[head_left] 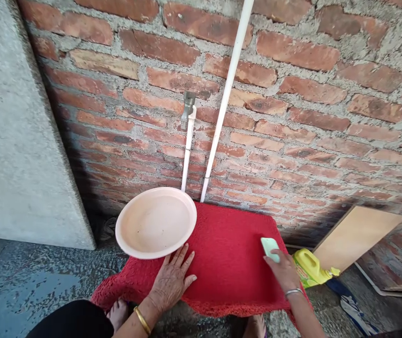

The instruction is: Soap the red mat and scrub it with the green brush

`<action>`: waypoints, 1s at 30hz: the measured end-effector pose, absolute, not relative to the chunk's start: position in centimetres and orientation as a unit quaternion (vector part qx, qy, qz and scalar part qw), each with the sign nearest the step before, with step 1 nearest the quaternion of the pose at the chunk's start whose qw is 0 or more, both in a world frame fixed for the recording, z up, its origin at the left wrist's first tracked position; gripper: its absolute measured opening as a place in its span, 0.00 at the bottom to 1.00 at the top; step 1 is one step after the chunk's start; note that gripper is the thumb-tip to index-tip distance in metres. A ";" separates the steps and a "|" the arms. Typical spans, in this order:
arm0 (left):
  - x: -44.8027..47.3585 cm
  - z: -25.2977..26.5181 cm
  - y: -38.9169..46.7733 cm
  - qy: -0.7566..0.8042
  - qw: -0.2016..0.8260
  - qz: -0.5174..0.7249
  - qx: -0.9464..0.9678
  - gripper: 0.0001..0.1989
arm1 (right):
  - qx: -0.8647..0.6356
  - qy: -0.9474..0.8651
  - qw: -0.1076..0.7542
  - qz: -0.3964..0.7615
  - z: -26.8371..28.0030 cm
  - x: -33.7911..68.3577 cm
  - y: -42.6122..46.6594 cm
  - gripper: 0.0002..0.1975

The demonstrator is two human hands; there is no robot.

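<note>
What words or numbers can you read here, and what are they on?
None can be read.
Yellow jug: any print on its greenish front is too small and blurred.
Pale green bar in the right hand: no letters can be made out.
Basin: no writing shows.

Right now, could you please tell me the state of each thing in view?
Round pale-pink basin: open side up, specks inside
Rectangular red cloth: spread, edges draping
Pale-green rectangular bar: held in right hand
Left hand: open, resting on cloth
Yellow plastic jug: apparently capped
Flat tan board: leaning
Grey concrete floor: wet at left
</note>
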State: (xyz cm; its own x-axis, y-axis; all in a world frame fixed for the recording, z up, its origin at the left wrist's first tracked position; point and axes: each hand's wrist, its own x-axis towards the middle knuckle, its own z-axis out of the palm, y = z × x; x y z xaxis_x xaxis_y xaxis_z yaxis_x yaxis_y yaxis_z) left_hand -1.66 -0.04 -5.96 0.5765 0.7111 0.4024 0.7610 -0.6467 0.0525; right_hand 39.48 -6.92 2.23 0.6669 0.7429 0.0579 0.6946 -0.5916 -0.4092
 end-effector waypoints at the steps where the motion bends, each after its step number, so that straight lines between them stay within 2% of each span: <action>1: -1.6 -6.0 -0.1 -0.417 0.064 -0.195 -0.885 0.29 | -0.905 -0.376 0.195 0.047 2.6 41.5 -8.0 0.15; 6: -1.2 -6.1 -0.2 -0.421 0.068 -0.178 -0.887 0.31 | -0.939 -0.298 0.173 0.026 4.2 43.6 -9.4 0.19; 10: -1.1 -5.8 -0.3 -0.426 0.070 -0.162 -0.887 0.31 | -0.887 -0.405 0.212 0.058 3.9 34.7 -4.2 0.20; 15: -1.1 -5.4 -0.3 -0.429 0.052 -0.156 -0.888 0.32 | -0.799 -0.547 0.208 0.137 2.5 20.4 3.3 0.13; 19: -1.2 -5.3 -0.2 -0.427 0.040 -0.161 -0.889 0.31 | -0.766 -0.592 0.205 0.145 1.7 16.2 5.7 0.13; 23: -1.2 -5.4 -0.2 -0.433 0.030 -0.164 -0.886 0.31 | -0.787 -0.569 0.204 0.125 2.2 21.0 4.6 0.13; 30: -1.1 -5.7 -0.1 -0.435 0.037 -0.159 -0.886 0.30 | -0.902 -0.388 0.182 0.061 3.8 39.8 -3.3 0.17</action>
